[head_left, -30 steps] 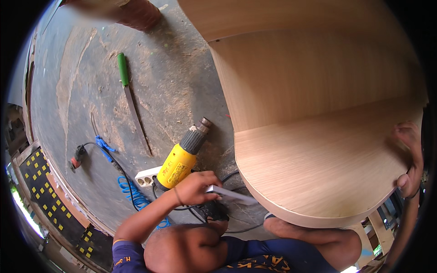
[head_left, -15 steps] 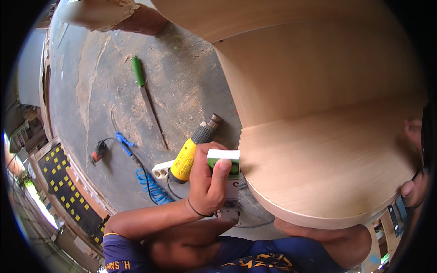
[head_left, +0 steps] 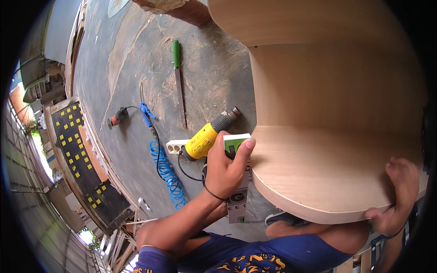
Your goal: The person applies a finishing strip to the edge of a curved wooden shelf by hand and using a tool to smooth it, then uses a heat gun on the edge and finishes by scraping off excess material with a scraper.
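My left hand (head_left: 225, 168) is closed around a small green block with a white top face (head_left: 236, 141). It holds the block just left of the curved edge of a light wood-veneered piece (head_left: 309, 168), which has a flat rounded panel and upright panels behind. Whether the block touches that edge, I cannot tell. My right hand (head_left: 398, 195) lies on the right part of the rounded panel, fingers stretched over the surface and thumb by the front rim. Beside my left hand, a yellow heat gun (head_left: 202, 142) lies on the floor, its metal nozzle pointing away.
A white power strip (head_left: 176, 146) lies by the heat gun. Farther left are a coiled blue air hose (head_left: 167, 177), a blue air gun (head_left: 146, 113) and a small red-and-black power tool (head_left: 117, 119). A green-handled file-like tool (head_left: 179, 82) lies on the dusty floor. A printed box (head_left: 238, 204) stands below my left wrist.
The view has swung left, so most things appear farther right. My right hand has come more fully into view on the panel. My left hand still grips the green-and-white block near the edge.
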Available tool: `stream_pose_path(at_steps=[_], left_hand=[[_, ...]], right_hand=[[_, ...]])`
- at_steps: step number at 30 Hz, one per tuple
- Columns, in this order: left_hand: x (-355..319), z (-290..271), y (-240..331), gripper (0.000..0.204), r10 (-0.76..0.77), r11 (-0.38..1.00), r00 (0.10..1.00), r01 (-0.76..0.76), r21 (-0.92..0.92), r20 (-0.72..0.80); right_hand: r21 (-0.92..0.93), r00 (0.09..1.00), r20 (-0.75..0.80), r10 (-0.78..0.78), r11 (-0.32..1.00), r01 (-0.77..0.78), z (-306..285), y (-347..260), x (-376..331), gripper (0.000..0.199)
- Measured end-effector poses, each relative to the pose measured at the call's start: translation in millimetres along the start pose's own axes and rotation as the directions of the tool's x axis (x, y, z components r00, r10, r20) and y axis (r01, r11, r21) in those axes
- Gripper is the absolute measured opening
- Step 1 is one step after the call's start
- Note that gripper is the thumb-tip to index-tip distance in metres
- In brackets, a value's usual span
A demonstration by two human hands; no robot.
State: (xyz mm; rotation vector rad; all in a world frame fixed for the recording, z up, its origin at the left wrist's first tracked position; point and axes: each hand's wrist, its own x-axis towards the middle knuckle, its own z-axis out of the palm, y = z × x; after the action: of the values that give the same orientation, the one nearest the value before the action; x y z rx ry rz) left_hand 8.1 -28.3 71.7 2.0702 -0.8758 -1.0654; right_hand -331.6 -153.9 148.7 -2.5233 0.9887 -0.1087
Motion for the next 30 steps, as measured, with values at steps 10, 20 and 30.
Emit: stream_pose_path(at_steps=[10, 20, 30], left_hand=[[19, 0, -18, 0.036, 0.015, 0.999, 0.997, -0.012, -0.038, 0.08], [42, 6, -41, 0.04, 0.037, 0.999, 0.994, -0.036, -0.009, 0.099], [46, 0, -44, 0.036, -0.005, 0.999, 0.98, 0.013, -0.036, 0.201]], right_hand=[[0.044, 0.998, 0.021, 0.065, 0.997, -0.066, 3, -1, -1, 0.083], [0.074, 0.994, 0.018, 0.107, 0.991, -0.109, 3, -4, 3, 0.079], [0.099, 0.986, 0.013, 0.167, 0.981, -0.167, 5, -10, 6, 0.076]])
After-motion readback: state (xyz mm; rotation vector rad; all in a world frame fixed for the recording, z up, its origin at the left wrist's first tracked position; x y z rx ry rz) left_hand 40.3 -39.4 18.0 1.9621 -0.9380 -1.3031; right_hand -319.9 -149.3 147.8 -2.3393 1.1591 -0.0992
